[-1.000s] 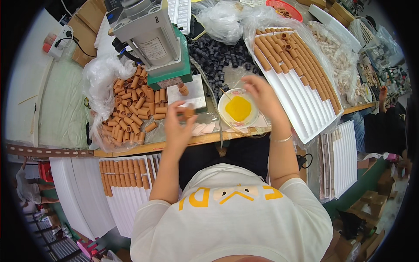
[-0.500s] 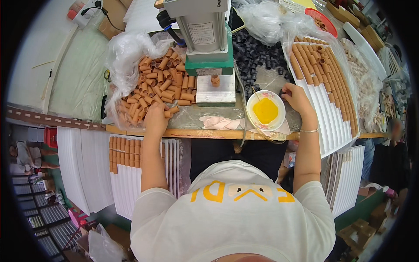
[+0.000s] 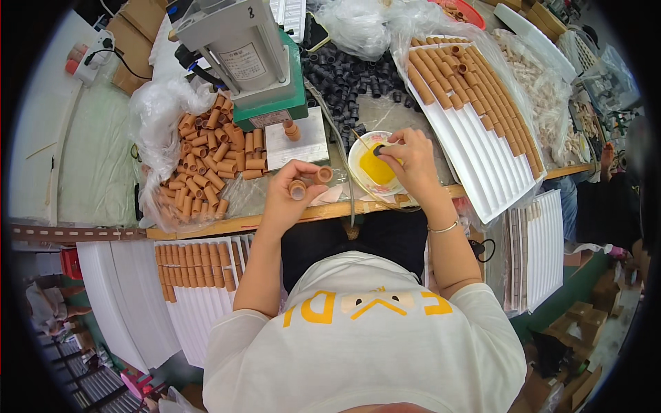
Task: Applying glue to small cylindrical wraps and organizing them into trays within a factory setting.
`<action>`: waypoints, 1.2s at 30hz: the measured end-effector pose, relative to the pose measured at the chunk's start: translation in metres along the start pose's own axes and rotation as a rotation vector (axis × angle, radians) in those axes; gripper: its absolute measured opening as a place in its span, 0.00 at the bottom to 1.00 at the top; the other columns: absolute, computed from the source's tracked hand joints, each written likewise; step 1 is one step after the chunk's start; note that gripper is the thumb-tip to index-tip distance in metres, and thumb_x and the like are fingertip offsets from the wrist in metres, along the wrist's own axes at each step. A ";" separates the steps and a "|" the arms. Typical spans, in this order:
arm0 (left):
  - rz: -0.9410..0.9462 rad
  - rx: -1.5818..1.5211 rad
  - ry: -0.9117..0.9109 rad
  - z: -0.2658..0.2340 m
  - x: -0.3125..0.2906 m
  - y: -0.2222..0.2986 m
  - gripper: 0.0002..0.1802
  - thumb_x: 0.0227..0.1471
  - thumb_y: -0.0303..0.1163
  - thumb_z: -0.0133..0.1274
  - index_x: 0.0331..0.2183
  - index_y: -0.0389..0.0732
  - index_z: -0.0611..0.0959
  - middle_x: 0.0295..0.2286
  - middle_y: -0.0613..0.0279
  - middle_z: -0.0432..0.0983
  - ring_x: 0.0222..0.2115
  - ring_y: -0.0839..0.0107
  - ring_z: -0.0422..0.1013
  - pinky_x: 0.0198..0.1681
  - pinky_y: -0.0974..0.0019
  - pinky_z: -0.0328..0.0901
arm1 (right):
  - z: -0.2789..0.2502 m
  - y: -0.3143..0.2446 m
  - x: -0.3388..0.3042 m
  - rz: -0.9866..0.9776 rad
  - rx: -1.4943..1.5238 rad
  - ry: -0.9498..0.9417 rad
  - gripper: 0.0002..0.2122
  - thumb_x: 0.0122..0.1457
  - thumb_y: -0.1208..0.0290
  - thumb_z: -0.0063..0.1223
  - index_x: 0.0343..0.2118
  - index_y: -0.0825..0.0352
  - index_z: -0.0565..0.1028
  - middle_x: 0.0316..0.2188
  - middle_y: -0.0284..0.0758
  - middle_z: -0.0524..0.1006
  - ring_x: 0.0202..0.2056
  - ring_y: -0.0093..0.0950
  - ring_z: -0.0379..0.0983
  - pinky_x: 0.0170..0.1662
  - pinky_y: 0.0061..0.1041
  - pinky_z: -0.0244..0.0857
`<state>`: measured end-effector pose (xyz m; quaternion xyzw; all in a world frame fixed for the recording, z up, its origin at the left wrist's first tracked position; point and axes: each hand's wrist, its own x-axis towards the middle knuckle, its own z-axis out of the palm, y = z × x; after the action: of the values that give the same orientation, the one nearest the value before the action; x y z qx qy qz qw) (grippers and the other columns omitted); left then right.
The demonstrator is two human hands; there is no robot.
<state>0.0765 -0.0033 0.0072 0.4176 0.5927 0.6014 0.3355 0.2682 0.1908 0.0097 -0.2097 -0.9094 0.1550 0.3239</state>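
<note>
Two brown tubes are in my left hand, their round open ends turned up, in front of the press. My right hand pinches a small black fitting above the white bowl. Yellow liquid fills the bowl's middle, and a thin stick leans on its rim. Beyond my left hand, a brown piece stands upright on the metal block beneath the green and grey press.
Loose brown tubes lie heaped at left beside clear plastic. Black fittings are strewn behind the bowl. A white ribbed tray at right carries rows of tubes; another tray sits below the table edge at left.
My left hand has left the tube heap and moved right with two tubes. My right hand has gone from beside the bowl to above it, with a black fitting. The view has shifted.
</note>
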 end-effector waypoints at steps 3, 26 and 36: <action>0.057 0.004 0.010 0.016 0.003 0.010 0.18 0.45 0.20 0.62 0.41 0.38 0.78 0.34 0.70 0.77 0.33 0.82 0.71 0.37 0.77 0.66 | 0.014 0.005 -0.005 -0.024 -0.020 0.016 0.05 0.44 0.73 0.64 0.27 0.62 0.81 0.32 0.31 0.73 0.35 0.31 0.68 0.39 0.32 0.58; -0.006 0.259 0.114 0.029 0.015 -0.006 0.19 0.47 0.23 0.61 0.44 0.36 0.79 0.34 0.62 0.77 0.34 0.76 0.73 0.39 0.73 0.67 | -0.059 0.131 0.083 0.499 -0.151 0.381 0.14 0.48 0.65 0.66 0.36 0.62 0.77 0.35 0.38 0.75 0.39 0.37 0.73 0.41 0.33 0.68; 0.008 0.229 0.164 0.023 0.020 0.008 0.15 0.50 0.21 0.58 0.43 0.36 0.79 0.34 0.63 0.76 0.33 0.77 0.72 0.39 0.74 0.66 | -0.044 0.151 0.104 0.528 -0.479 0.153 0.14 0.50 0.60 0.64 0.35 0.64 0.78 0.35 0.37 0.78 0.39 0.37 0.74 0.44 0.38 0.68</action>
<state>0.0892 0.0236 0.0159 0.4052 0.6810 0.5634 0.2337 0.2663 0.3772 0.0334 -0.5183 -0.8075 -0.0001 0.2816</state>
